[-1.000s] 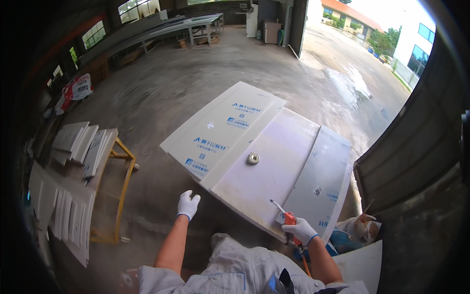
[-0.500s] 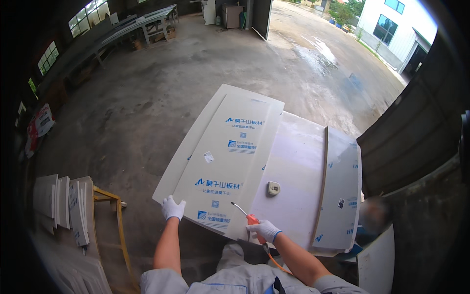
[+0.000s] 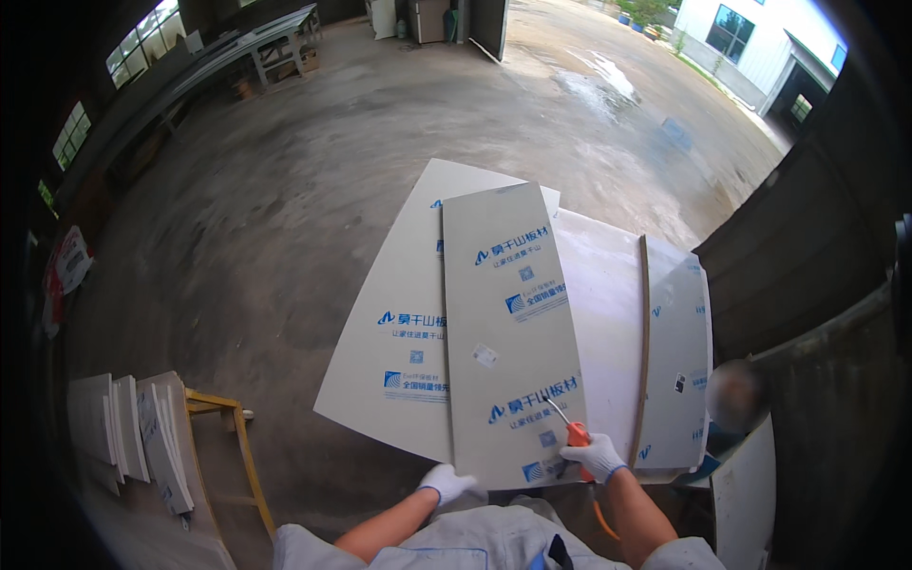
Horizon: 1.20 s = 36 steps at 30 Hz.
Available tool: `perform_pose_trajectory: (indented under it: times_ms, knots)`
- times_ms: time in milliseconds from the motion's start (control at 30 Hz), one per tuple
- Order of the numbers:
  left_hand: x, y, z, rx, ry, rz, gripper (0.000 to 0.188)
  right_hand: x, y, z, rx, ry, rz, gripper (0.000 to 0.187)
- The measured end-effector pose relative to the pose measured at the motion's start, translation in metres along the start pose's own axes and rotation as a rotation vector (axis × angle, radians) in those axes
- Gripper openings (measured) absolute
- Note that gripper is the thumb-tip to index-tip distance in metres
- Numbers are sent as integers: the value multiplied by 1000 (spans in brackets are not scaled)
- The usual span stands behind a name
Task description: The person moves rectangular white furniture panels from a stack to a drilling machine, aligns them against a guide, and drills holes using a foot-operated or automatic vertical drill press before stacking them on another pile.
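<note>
A long pale panel with blue print lies askew over a wider panel of the same kind. My white-gloved left hand is at the top panel's near left corner, its fingers closed about the edge. Over the near right part of that panel, my gloved right hand grips an orange air blow gun. The gun's thin bent metal nozzle points forward and left, and an orange hose hangs from its handle.
Beneath the panels is a white worktop, with another printed panel at its right. A blurred person is beyond that side. Cut boards lean by a yellow frame at left. A dark wall stands at right.
The top panel has slid right and turned, baring more of the lower panel. Both hands moved right, the left toward me as well. The tape measure is no longer visible.
</note>
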State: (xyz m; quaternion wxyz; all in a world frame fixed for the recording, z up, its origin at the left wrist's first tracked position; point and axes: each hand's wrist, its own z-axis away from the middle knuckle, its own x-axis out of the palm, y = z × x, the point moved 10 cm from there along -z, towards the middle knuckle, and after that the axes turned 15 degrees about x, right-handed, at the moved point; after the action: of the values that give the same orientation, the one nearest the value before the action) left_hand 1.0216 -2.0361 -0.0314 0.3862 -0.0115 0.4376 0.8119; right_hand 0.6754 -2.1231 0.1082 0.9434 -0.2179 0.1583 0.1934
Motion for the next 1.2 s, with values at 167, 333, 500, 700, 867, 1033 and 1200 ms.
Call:
perform_pose_trajectory:
  times_ms: [167, 333, 500, 700, 867, 1033, 1200]
  knots:
    - [126, 91, -36, 240, -155, 1054, 60, -93, 28, 130, -103, 281, 289, 46]
    - [81, 238, -99, 115, -267, 1922, 89, -113, 48, 292, -314, 692, 518, 23]
    - [159, 288, -109, -26, -115, 1905, 90, -114, 118, 373, -528, 993, 441, 21]
    - [257, 398, -125, 292, -354, 1845, 60, -125, 250, 406, -628, 1031, 238, 22]
    - [265, 531, -129, 1352, -1053, 1896, 36, -172, 368, 405, -640, 811, -415, 18]
    - [323, 597, -117, 1498, -1239, 1812, 22, -178, 547, 408, -169, 924, -1309, 18]
    - [404, 664, -129, 1375, -1410, 1733, 22, -178, 660, 434, 753, 1132, -495, 26]
